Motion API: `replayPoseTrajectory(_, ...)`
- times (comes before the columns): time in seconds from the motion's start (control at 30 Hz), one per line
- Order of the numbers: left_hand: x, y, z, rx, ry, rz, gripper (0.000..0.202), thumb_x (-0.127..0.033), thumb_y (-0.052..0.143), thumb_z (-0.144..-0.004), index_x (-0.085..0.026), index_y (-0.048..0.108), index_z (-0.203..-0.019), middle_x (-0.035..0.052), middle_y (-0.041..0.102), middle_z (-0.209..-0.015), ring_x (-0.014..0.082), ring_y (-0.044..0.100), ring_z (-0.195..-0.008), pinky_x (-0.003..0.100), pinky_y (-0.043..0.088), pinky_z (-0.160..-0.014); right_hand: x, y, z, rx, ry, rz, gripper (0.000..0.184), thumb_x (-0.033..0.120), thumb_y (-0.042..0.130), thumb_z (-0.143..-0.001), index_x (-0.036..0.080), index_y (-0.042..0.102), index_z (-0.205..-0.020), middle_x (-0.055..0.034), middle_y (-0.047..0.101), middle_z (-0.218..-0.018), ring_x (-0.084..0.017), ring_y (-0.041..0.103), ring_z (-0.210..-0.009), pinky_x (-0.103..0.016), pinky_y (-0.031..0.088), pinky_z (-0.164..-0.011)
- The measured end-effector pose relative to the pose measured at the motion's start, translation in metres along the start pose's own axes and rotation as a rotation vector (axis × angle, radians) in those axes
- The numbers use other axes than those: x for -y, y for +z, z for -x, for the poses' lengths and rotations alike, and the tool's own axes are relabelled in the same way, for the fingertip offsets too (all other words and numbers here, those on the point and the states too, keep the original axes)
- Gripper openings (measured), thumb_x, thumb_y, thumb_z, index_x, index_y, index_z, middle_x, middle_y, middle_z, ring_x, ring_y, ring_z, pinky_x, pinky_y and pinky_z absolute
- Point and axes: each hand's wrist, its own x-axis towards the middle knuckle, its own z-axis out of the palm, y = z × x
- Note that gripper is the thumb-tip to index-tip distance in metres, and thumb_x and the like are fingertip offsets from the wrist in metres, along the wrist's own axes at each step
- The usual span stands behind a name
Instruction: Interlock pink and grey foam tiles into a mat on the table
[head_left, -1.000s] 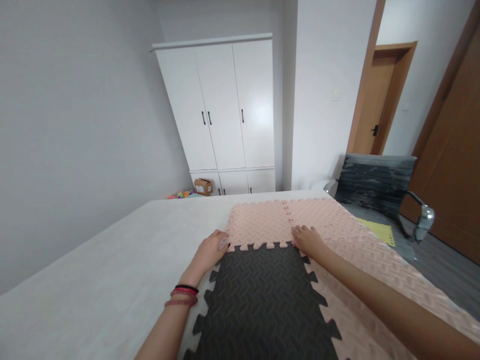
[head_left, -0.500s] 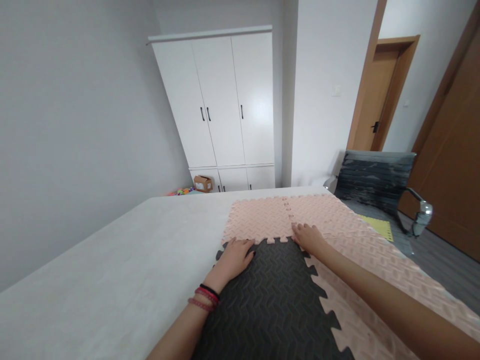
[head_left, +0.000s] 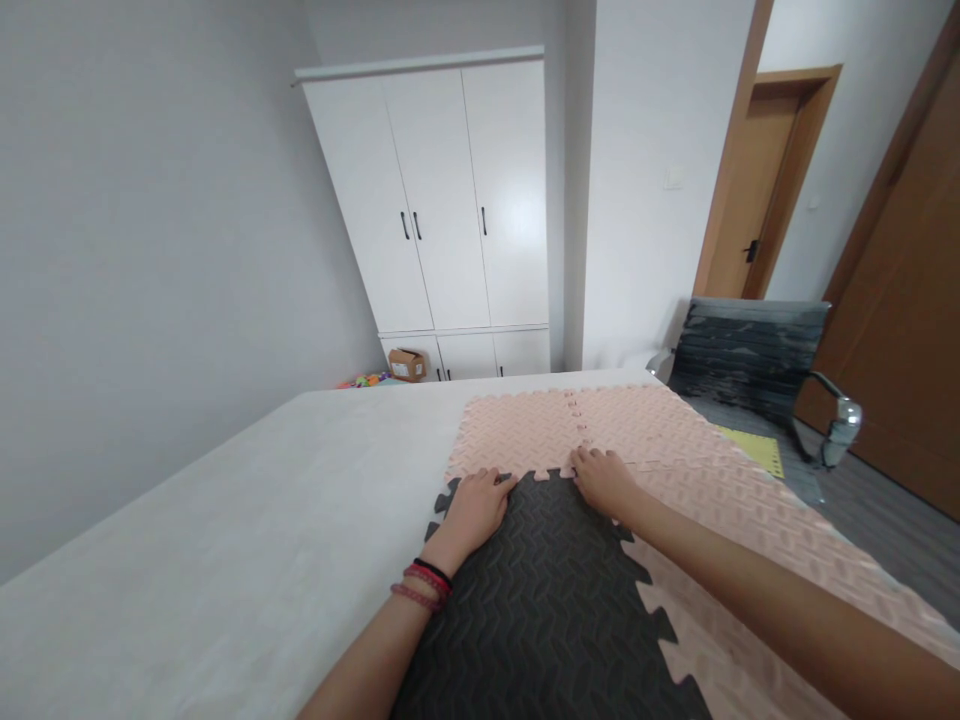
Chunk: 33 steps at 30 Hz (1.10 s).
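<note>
A black foam mat tile (head_left: pixel 551 600) with jagged interlocking edges lies in front of me. Its far edge meets a pink foam mat tile (head_left: pixel 510 430), and more pink tiles (head_left: pixel 750 520) run along its right side. My left hand (head_left: pixel 478 508) rests open on the black tile's far left corner, its fingertips at the seam with the pink one. Across from it, my right hand (head_left: pixel 609 486) lies over the far right corner where black and pink meet, fingers stretched forward and pressed down. Part of that corner is hidden beneath it.
The tiles lie on a white surface (head_left: pixel 285 520). Beyond it stand a white wardrobe (head_left: pixel 457 200), a cardboard box (head_left: pixel 407 365) and small colourful items (head_left: pixel 367 381). An office chair (head_left: pixel 750 350) with a yellow sheet (head_left: pixel 757 450) stands at the right.
My right hand has shifted slightly left along the seam. My left hand has moved a little forward and right, its thumb now closer to its fingers.
</note>
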Motion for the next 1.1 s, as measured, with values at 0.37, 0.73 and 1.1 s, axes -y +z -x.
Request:
replayPoseTrajectory(0.37,0.001,0.0,0.0,0.012,-0.025,0.041,0.036,-0.025,0.044,-0.092,-0.025,0.055,-0.127,0.0075,0.06,-0.11,0.0206,0.056,-0.104,0.038,0.045,-0.091,0.066,-0.009,0.003,0.02,-0.048,-0.109,0.054,0.045,0.039,-0.093,0.006,0.055,-0.125,-0.0253,0.051,-0.131,-0.029,0.059,-0.107,-0.037,0.046,-0.086)
replayPoseTrajectory(0.73,0.001,0.001,0.001,0.009,-0.051,0.085,0.035,-0.029,0.049,-0.092,-0.022,0.055,-0.126,0.0087,0.056,-0.126,0.0231,0.052,-0.116,0.046,0.043,-0.097,-0.008,-0.013,-0.031,0.045,-0.097,-0.27,0.041,0.038,0.048,-0.088,0.018,0.06,-0.123,-0.008,0.064,-0.121,-0.017,0.06,-0.106,-0.024,0.043,-0.089)
replayPoseTrajectory(1.1,0.005,0.004,0.0,0.015,-0.054,0.11,0.039,-0.028,0.043,-0.092,-0.025,0.057,-0.128,0.0096,0.058,-0.126,0.0235,0.052,-0.115,0.041,0.04,-0.101,-0.041,0.03,-0.007,-0.034,0.094,-0.148,0.031,0.032,0.039,-0.095,0.018,0.062,-0.11,-0.0133,0.056,-0.123,-0.021,0.054,-0.112,-0.029,0.04,-0.092)
